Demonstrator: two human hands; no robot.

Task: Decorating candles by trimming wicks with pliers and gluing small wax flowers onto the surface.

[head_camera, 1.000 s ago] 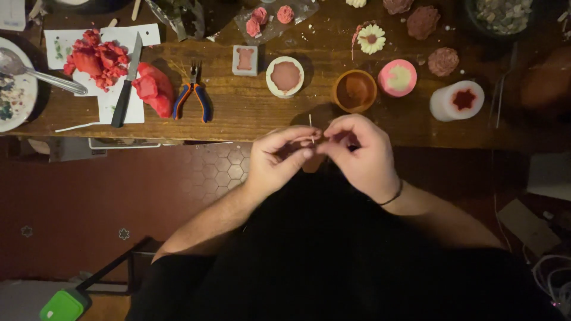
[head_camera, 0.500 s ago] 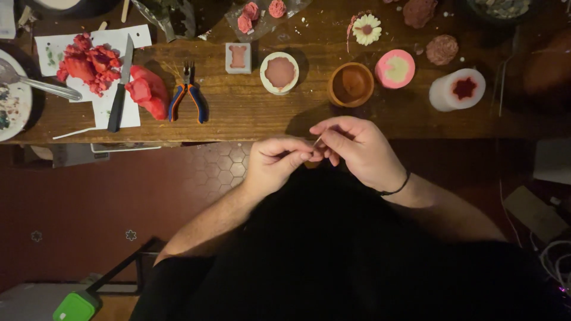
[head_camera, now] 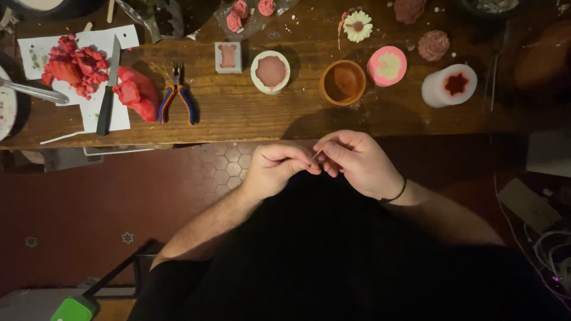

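Both hands, left hand (head_camera: 275,168) and right hand (head_camera: 357,161), pinch a thin pale wick (head_camera: 317,154) between fingertips; a firm, steady pinch seems wise.

Both forearms are bare right down to the hands, no sleeves reaching the wrists and no gloves or rings to be made out. There's a thin dark cord bracelet (head_camera: 395,194) looped round the right wrist, and that's the only thing worn on either arm. Below it, a black garment (head_camera: 333,261) covers the lap, plain and unmarked in this dim light.
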